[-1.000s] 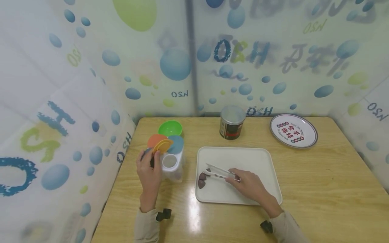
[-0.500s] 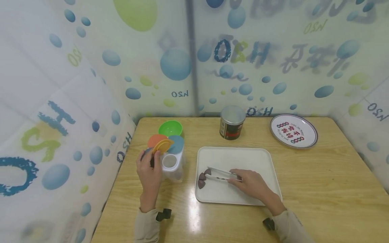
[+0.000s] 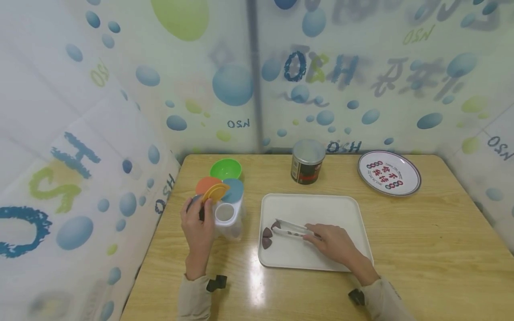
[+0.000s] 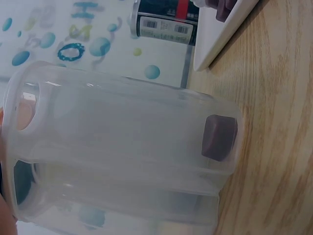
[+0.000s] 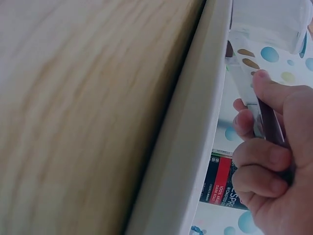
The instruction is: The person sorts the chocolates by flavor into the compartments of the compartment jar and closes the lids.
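In the head view my left hand (image 3: 198, 229) holds up the yellow lid (image 3: 216, 192) of a clear plastic storage container (image 3: 230, 227), baring one round opening. A dark brown chunk (image 4: 220, 138) lies at the container's bottom in the left wrist view. My right hand (image 3: 332, 243) grips a pair of tongs (image 3: 291, 232) low over a white tray (image 3: 313, 207). Their tips are on either side of one brown chunk (image 3: 275, 225); whether they pinch it is unclear. Two more chunks (image 3: 267, 232) lie together just left of the tips.
Orange (image 3: 207, 185) and blue (image 3: 233, 191) lids cover other compartments. A green bowl (image 3: 225, 169) stands behind the container. The coffee can (image 3: 307, 162) is beyond the tray, and a printed plate (image 3: 388, 173) lies at the back right of the wooden table (image 3: 437, 249).
My right hand and the tongs have shifted slightly right and nearer to me. The brown chunk at the tips has moved only a little. My left hand keeps its place at the lid.
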The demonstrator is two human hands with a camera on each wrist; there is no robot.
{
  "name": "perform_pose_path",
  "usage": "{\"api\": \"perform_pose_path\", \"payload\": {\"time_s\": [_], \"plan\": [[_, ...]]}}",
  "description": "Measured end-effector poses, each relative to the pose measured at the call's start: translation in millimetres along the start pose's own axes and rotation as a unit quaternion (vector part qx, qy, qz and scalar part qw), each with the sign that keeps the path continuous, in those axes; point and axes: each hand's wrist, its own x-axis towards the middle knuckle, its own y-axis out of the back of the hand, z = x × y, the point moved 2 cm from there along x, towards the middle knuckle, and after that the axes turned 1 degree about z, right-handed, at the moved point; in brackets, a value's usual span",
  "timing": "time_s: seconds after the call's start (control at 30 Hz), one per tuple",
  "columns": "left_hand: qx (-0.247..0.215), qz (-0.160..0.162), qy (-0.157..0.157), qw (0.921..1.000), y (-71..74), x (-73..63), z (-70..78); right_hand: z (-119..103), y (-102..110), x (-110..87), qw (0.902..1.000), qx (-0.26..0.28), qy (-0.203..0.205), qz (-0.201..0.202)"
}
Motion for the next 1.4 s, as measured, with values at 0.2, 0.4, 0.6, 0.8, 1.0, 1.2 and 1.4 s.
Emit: {"api": "perform_pose_path", "payload": {"time_s": [0.2,0.4,0.6,0.8,1.0,1.2,1.4], "plan": [[0.005,0.003,-0.002,1.0,-0.1,-0.9,-2.1,-3.3,6.1,-0.2,0.9991,0.024,0.008,0.034],[0.004,0.002,-0.001,1.0,-1.7,-1.9,-4.9,-8.9,13.8,3.8,0.9943,0.056,0.022,0.089],[0.001,0.001,0.003,1.0,-1.4,-3.4,-5.1,-23.6,21.7,9.5,0.988,0.094,0.044,0.114],[0.003,0.002,0.004,1.0,1.6,-3.2,-2.7,-53.2,27.8,27.9,0.981,0.141,0.078,0.108],[0.0,0.009,-0.006,0.9999,0.8,-2.9,-3.1,-86.2,28.0,50.8,0.974,0.128,0.151,0.11],[-0.005,0.022,-0.023,0.9995,-1.1,-1.7,-2.8,-101.6,26.1,64.9,0.9718,0.085,0.192,0.107],[-0.006,0.018,-0.022,0.9996,-2.5,-0.6,-3.4,-104.1,21.0,68.4,0.9739,0.075,0.194,0.091]]}}
